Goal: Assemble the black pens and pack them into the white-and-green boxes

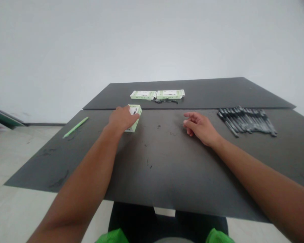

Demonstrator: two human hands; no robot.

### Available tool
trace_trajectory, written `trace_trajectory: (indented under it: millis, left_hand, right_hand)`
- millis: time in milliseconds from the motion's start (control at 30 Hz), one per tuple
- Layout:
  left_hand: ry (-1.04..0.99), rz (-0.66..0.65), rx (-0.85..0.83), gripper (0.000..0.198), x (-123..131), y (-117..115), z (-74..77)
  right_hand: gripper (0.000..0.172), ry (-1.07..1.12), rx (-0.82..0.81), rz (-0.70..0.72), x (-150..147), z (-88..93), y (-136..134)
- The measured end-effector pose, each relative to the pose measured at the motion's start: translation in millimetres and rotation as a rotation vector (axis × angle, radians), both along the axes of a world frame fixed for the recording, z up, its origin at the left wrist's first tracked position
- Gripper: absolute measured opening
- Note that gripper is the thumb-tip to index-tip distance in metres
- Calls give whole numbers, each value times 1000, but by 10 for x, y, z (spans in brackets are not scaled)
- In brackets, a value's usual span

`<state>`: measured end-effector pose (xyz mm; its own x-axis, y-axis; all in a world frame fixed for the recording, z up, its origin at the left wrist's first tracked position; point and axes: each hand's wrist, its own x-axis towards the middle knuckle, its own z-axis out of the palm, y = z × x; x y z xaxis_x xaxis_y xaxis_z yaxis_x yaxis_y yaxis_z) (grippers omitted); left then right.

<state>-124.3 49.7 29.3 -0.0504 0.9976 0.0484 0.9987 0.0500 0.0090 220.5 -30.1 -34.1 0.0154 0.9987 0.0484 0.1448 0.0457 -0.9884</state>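
My left hand (123, 118) is closed around a small pale green and white box (136, 116), its thumb across the top; the hand hides much of the box's left side. To the right of it, my right hand (198, 125) hovers or rests low over the dark table (162, 162), fingers loosely curled and apart, with nothing visible in them. Further right lies a row of several black pens (245, 121) with clear barrels, side by side. This row is the nearest thing to my right hand.
Two similar green and white boxes (143, 95) lie end to end on the rear table. A few dark pens (164, 101) lie just in front of them. A light green pen (76, 127) lies on the left. A pale wall (152, 40) stands behind.
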Motion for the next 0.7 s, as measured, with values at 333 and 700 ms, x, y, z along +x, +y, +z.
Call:
trace_trajectory:
  millis: [333,700]
  left_hand:
    - [39,-15,1,73,16,2,-13]
    - [50,-40,121,79,73,-41,95]
  right_hand:
    - [54,-4,4,6,-1,9,-1]
    - [51,-7,4,6,-7,36,-8]
